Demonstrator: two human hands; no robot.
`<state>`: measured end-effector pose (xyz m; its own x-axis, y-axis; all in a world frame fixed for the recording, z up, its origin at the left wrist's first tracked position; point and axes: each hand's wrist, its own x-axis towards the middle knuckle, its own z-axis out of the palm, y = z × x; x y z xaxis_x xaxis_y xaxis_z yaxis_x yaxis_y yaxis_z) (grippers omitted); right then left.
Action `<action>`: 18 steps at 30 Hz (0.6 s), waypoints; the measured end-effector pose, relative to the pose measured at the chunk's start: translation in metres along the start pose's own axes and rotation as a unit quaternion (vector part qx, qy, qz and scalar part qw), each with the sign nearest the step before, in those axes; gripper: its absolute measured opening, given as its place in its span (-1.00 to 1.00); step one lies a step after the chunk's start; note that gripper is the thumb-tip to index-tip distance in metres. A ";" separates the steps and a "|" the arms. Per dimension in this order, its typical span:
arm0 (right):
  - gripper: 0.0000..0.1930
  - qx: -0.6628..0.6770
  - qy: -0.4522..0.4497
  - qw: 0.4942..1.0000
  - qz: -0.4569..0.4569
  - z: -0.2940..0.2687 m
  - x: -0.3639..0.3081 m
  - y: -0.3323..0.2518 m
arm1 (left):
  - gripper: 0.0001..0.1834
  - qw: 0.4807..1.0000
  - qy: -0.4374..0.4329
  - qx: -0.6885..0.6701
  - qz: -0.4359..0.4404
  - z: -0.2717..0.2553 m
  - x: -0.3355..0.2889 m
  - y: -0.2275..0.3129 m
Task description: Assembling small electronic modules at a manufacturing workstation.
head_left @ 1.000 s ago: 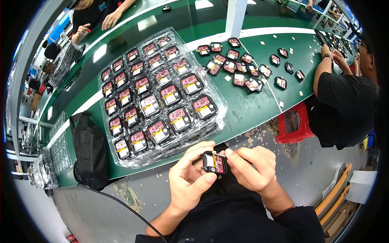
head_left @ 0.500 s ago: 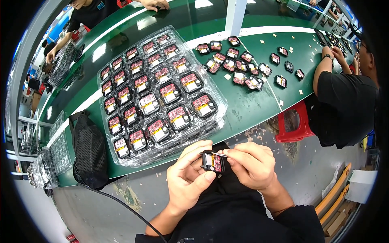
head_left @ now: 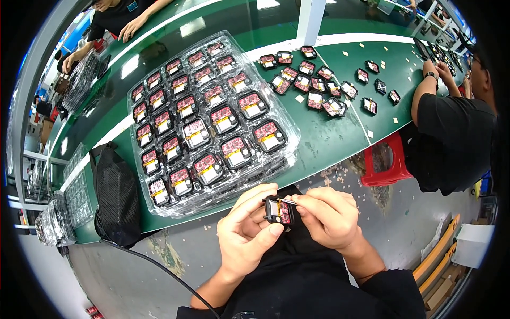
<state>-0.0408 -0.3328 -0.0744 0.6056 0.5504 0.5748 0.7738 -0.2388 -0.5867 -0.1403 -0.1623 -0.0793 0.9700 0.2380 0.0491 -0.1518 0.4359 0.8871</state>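
Between the thumb and fingers of my left hand (head_left: pixel 248 228) is a small black device case (head_left: pixel 278 210), its inside facing up with a red circuit board, a silver-white battery and a yellow strip. My right hand (head_left: pixel 330 217) pinches tweezers (head_left: pixel 287 201), a thin metal tool whose tip reaches the top of the board. Both hands are close together in front of the table edge. Just beyond them, a stack of clear plastic trays (head_left: pixel 291 129) holds rows of similar black cases with red boards.
More loose cases (head_left: pixel 317 85) lie on the green table (head_left: pixel 319 146) at the right. A black mesh bag (head_left: pixel 118 196) sits left of the trays, a cable below it. One co-worker (head_left: pixel 451 117) sits at the right near a red stool (head_left: pixel 387 161); another (head_left: pixel 118 24) works across the table.
My hands and the case have barely moved. Across the table, the co-worker's outstretched hand has drawn back to the left. The view has shifted very slightly.
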 end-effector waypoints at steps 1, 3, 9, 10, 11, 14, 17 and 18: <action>-0.73 -0.015 0.006 1.000 -0.009 0.002 -0.001 0.000 | -0.41 1.000 0.005 0.013 0.005 0.000 0.000 0.000; -0.72 -0.019 0.002 1.000 -0.011 0.002 -0.001 0.000 | -0.41 1.000 0.010 0.027 0.010 0.000 -0.001 -0.001; -0.70 0.012 0.007 1.000 -0.014 0.003 -0.001 0.000 | -0.40 0.999 0.000 0.041 0.027 -0.002 -0.001 0.002; -0.69 0.017 0.009 1.000 -0.011 0.002 -0.001 0.000 | -0.39 0.999 -0.001 0.042 0.025 -0.001 0.000 0.003; -0.69 0.018 0.009 1.000 -0.011 0.002 -0.002 0.000 | -0.39 0.999 -0.002 0.043 0.023 -0.001 0.000 0.003; -0.67 0.016 0.018 1.000 -0.014 0.002 -0.003 0.001 | -0.39 0.999 0.000 0.030 0.043 -0.002 0.000 0.000; -0.67 0.015 0.008 1.000 -0.011 0.001 -0.004 0.002 | -0.40 0.999 -0.006 0.043 0.027 -0.003 -0.002 0.001; -0.67 0.016 0.004 1.000 -0.014 0.001 -0.004 0.004 | -0.40 0.999 -0.006 0.043 0.026 -0.003 -0.002 0.000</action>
<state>-0.0404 -0.3353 -0.0797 0.5851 0.5495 0.5964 0.7844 -0.1968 -0.5882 -0.1423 -0.1603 -0.0804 0.9637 0.2471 0.1015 -0.1858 0.3469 0.9193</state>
